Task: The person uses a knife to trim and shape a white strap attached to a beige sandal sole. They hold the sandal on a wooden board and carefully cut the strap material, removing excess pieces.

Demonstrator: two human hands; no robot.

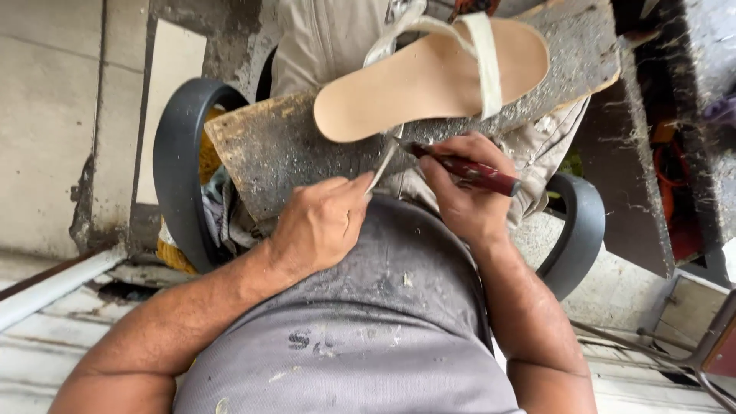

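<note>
Right hand (460,192) gripping red-handled knife (471,172), left hand (322,222) pinching strip (381,169) at sandal (429,77) edge, on worn board (276,146)

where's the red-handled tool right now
In the head view, the red-handled tool is right of centre in the right hand, its tip at the sandal's heel end on the worn board, beside the left hand.

Single head-worn view, looking steeply down over chest and lap, close on a scarred board (307,146) across the knees.
</note>
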